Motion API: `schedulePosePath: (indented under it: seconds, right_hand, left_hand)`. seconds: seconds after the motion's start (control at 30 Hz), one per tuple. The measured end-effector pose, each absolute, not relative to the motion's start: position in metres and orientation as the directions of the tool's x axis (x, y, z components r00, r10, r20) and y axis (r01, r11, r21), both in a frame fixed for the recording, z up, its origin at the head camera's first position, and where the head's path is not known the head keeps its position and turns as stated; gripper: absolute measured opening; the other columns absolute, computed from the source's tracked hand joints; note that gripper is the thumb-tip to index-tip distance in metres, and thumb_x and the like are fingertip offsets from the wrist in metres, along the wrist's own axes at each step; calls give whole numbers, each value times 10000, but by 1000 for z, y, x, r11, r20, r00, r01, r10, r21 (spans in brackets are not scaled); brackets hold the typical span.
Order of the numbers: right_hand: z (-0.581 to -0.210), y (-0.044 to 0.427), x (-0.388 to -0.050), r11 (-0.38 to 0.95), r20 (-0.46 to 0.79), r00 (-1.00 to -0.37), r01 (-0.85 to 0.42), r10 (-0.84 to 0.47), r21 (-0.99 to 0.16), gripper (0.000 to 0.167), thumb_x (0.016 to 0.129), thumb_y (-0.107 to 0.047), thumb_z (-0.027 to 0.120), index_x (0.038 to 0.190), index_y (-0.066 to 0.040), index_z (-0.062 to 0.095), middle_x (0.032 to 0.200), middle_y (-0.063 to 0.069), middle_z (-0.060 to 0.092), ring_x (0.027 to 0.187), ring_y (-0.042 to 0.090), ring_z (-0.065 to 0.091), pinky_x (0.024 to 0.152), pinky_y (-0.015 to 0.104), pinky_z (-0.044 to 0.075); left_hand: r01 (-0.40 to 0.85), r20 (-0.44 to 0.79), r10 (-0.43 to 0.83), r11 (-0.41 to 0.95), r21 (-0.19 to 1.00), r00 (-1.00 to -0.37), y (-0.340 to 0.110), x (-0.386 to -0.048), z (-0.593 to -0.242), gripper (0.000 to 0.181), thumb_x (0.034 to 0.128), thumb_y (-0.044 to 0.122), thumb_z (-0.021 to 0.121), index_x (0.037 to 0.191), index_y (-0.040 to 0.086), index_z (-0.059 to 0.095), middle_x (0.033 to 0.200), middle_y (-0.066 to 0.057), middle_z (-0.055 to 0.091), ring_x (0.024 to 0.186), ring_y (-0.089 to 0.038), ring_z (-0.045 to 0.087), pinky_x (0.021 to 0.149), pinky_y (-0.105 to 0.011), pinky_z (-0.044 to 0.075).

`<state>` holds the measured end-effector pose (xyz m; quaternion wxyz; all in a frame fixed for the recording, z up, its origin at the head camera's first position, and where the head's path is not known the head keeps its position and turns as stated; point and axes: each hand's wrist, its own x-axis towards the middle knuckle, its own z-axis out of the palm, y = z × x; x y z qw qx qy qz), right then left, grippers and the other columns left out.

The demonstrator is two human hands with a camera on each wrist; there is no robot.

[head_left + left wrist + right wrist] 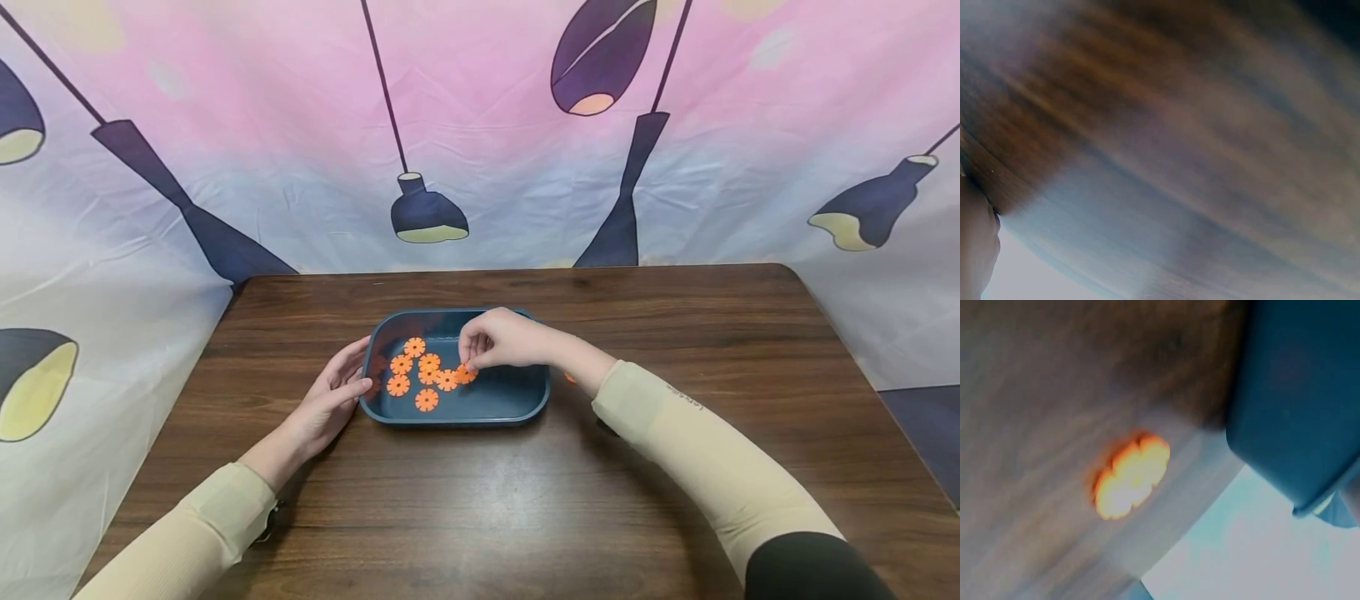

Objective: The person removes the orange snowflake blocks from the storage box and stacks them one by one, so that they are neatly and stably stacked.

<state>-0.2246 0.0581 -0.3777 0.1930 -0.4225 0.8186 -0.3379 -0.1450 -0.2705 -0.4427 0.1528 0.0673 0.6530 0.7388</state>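
Note:
A dark blue tray (pixel 495 408) stands on the table with several orange notched plastic discs (pixel 427 400) lying flat in its left half. My left hand (pixel 326 408) holds the tray's left end, thumb over the rim and fingers along the outer wall. Inside the tray, my right hand (pixel 510 340) pinches an orange disc (pixel 466 374) between thumb and fingertips, close to the other discs. In the left wrist view only a dark sliver of the hand (pixel 975 244) shows at the edge. The right wrist view shows the tray's outer wall (pixel 1297 394).
Another orange disc (pixel 1132 478) lies on the wooden table (pixel 480 517), right of the tray; in the head view my right forearm partly hides it. Behind the table hangs a cloth (pixel 510 183) printed with lamps.

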Motion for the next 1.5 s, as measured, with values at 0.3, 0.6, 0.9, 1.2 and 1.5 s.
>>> schedulePosePath:
  seconds: [0.3, 0.6, 0.9, 1.2, 1.5]
  right_hand:
    - [-365, 79, -233, 412, -2, -607, -538, -795, -735, 32, 980, -80, 752, 956, -102, 755, 921, 39, 752, 838, 133, 653, 807, 292, 574]
    - [-356, 108, -236, 425, 1, -642, -509, -767, -749, 43, 976, -106, 760, 993, -68, 770, 888, 27, 748, 838, 172, 655, 800, 297, 561]
    - [-360, 146, -236, 431, -34, -703, -397, -710, -810, 47, 988, -64, 731, 993, -74, 777, 888, 84, 766, 813, 355, 677, 749, 333, 569]
    - [-370, 178, -234, 430, -78, -723, -317, -686, -845, 47, 984, -30, 725, 1007, -8, 760, 878, 251, 723, 765, 335, 656, 713, 341, 561]
    - [-386, 198, -233, 483, -159, -732, -256, -663, -837, 79, 973, -20, 736, 1013, 49, 741, 818, 113, 726, 725, 198, 671, 728, 329, 604]
  left_hand:
    - [-142, -102, 306, -110, 984, -946, -271, -146, -444, 588, 1079, -14, 501, 1609, 205, 366, 1520, 94, 511, 1380, -44, 504, 1070, -170, 498]
    - [-131, -84, 316, -129, 983, -945, -269, -145, -444, 570, 1083, -12, 499, 1593, 217, 388, 1506, 89, 528, 1371, -48, 523, 1060, -181, 508]
    - [-128, -83, 320, -123, 984, -944, -271, -146, -445, 569, 1084, -8, 503, 1592, 220, 390, 1505, 91, 532, 1369, -34, 532, 1068, -183, 508]
    - [-116, -65, 331, -135, 984, -942, -272, -146, -445, 564, 1084, -19, 490, 1588, 217, 397, 1497, 93, 554, 1361, -32, 551, 1068, -188, 512]
    - [-127, -86, 321, -110, 986, -943, -271, -145, -444, 576, 1089, 0, 498, 1609, 214, 373, 1509, 88, 535, 1371, -23, 544, 1079, -182, 502]
